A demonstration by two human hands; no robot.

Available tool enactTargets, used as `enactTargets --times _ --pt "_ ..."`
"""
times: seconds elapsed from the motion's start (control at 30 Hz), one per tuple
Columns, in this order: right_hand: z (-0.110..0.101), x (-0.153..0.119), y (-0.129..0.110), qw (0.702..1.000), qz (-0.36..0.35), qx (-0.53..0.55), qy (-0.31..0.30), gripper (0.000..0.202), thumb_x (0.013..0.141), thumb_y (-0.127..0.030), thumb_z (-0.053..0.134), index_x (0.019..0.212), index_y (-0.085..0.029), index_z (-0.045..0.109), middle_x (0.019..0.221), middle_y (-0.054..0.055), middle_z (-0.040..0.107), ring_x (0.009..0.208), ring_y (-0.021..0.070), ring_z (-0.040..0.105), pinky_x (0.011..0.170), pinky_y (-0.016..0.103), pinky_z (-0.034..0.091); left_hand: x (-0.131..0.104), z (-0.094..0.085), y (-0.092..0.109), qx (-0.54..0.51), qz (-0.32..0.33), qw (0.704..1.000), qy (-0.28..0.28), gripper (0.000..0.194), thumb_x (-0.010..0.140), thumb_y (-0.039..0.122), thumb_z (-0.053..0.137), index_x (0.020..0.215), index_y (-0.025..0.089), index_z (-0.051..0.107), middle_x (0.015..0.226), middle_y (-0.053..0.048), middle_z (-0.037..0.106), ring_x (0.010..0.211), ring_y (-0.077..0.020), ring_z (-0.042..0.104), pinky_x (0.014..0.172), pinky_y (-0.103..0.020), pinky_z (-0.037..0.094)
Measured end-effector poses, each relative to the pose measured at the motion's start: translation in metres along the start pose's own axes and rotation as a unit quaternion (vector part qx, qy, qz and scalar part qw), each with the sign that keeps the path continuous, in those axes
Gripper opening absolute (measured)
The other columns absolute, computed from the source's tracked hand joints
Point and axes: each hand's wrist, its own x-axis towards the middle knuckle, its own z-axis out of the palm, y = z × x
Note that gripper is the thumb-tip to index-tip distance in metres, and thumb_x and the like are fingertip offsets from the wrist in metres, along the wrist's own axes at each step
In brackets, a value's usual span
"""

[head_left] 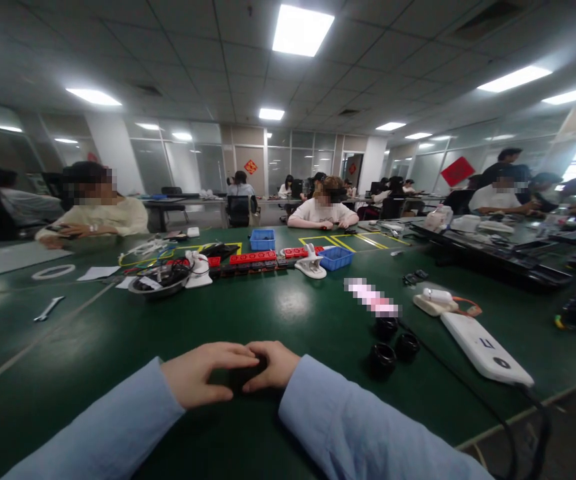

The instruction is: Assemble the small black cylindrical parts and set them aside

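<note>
My left hand (203, 373) hovers over or rests on the green table, its thumb apart from its curved fingers. Facing it, my right hand (274, 365) is also curved, with thumb and fingertips apart. The fingertips of both hands meet or overlap at the top. A dark patch lies between them; I cannot tell whether it is shadow or an object. Nearest to my right hand, three black round cup-like parts (383, 359) stand on the table, close to a pixelated pink-and-white item (372, 297).
A white power bank-like device (488, 348) with a black cable lies at right. Further off are red socket strips (253, 259), blue baskets (337, 258), a white clamp (311, 263), a metal bowl (158, 283) of cables and a wrench (49, 309). Several people sit around.
</note>
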Motion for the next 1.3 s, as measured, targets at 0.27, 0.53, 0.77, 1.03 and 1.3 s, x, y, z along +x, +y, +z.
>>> enactTargets --times 0.27,0.53,0.77,1.03,1.3 --pt "-0.006 -0.002 -0.002 0.999 -0.013 0.013 -0.05 0.051 0.054 -0.029 0.079 0.102 -0.024 0.062 0.092 -0.004 0.065 0.087 0.0177 0.06 0.076 0.025 0.044 0.01 -0.011 0.018 0.074 0.0 0.997 -0.033 0.062 0.064 -0.001 0.053 0.116 0.032 0.055 0.121 0.0 0.056 0.11 -0.0219 0.049 0.094 -0.035 0.038" --pt "-0.003 -0.002 -0.003 0.999 0.007 -0.011 -0.036 0.039 0.057 -0.035 0.077 0.091 -0.021 0.066 0.074 -0.004 0.062 0.068 0.0139 0.057 0.061 0.023 0.041 0.024 -0.006 0.011 0.097 -0.106 0.989 -0.017 0.037 0.065 0.027 0.073 0.099 0.018 0.064 0.094 -0.005 0.062 0.088 -0.0227 0.058 0.076 -0.031 0.045" --pt "0.012 -0.007 -0.017 0.996 0.058 -0.032 0.054 0.052 0.053 -0.034 0.079 0.098 -0.019 0.059 0.081 0.0 0.064 0.072 0.0167 0.058 0.061 0.025 0.044 0.032 0.02 0.022 0.228 -0.265 0.935 0.057 0.043 0.076 0.053 0.056 0.085 0.011 0.063 0.083 -0.013 0.064 0.08 -0.0287 0.061 0.069 -0.036 0.046" --pt "0.015 -0.008 -0.022 0.996 0.037 -0.05 0.07 0.05 0.058 -0.023 0.074 0.105 -0.022 0.058 0.098 0.003 0.065 0.09 0.0213 0.06 0.077 0.029 0.045 0.037 0.029 0.019 0.257 -0.304 0.914 0.074 0.064 0.082 0.065 0.03 0.082 0.012 0.065 0.08 -0.016 0.067 0.077 -0.0301 0.064 0.063 -0.036 0.046" --pt "0.012 -0.006 -0.023 0.997 0.03 -0.047 0.057 0.045 0.06 -0.024 0.073 0.102 -0.019 0.06 0.094 0.003 0.064 0.087 0.0209 0.059 0.075 0.03 0.045 0.03 0.026 0.018 0.241 -0.284 0.926 0.062 0.064 0.085 0.062 0.023 0.087 0.012 0.062 0.082 -0.015 0.067 0.077 -0.0308 0.064 0.063 -0.037 0.046"
